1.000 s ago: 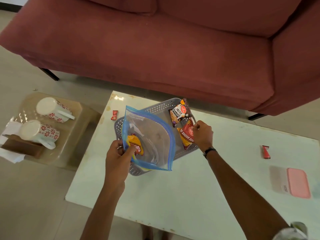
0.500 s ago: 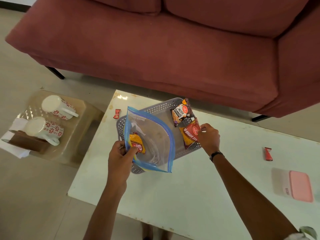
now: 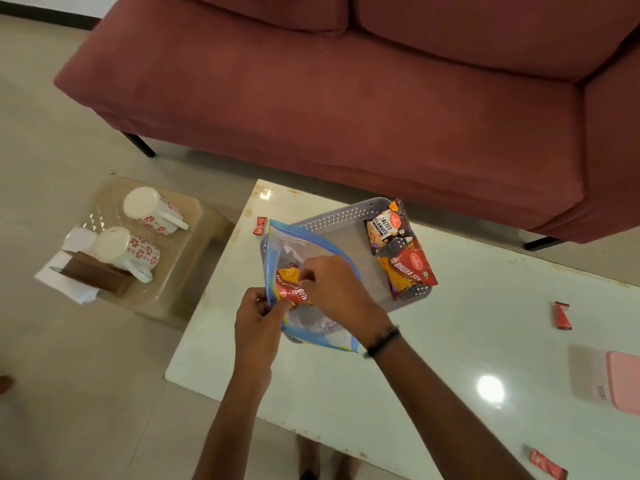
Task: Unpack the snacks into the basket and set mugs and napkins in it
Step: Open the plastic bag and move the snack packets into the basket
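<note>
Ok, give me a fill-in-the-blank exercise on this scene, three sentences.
1. The left hand holds open a clear zip-top ____ with a blue edge.
2. The salted peanuts packet lies inside the grey ____.
3. Two floral mugs lie on the ____ beside the white table.

Missing words: bag; basket; stool

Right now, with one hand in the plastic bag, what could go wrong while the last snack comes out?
1. The two snack packets in the basket lean over its right rim; a bump from the bag may tip them out.
2. The left hand pinches only the bag's edge while the right hand pulls the snack, so the bag might slip.
</note>
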The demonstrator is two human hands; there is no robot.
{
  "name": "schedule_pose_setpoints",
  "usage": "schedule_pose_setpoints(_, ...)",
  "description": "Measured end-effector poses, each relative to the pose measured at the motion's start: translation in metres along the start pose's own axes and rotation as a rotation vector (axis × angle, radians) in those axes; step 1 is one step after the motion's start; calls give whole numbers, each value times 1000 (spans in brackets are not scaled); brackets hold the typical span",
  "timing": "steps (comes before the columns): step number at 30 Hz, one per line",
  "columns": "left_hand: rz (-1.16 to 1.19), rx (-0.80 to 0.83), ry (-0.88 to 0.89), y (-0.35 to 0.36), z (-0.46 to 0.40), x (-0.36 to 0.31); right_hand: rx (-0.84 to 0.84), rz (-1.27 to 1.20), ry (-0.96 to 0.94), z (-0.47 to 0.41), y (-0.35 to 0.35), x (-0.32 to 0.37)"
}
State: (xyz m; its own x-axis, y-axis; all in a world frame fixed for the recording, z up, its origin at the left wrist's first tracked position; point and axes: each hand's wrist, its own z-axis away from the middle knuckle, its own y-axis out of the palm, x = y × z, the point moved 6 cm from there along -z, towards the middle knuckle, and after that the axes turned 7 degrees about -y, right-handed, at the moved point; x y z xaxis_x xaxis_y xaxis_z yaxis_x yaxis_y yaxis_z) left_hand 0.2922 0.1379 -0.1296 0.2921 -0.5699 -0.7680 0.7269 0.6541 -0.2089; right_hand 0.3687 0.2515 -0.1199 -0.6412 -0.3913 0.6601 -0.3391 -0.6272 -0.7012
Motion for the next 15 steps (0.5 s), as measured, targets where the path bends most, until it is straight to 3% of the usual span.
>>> schedule_pose_setpoints(5,37,-32,9,-16,0,6,233,120,115,-52,72,-20)
schedule_pose_setpoints(15,22,-47,-14,-23,-11,17,172,202,112,-71,132,-22)
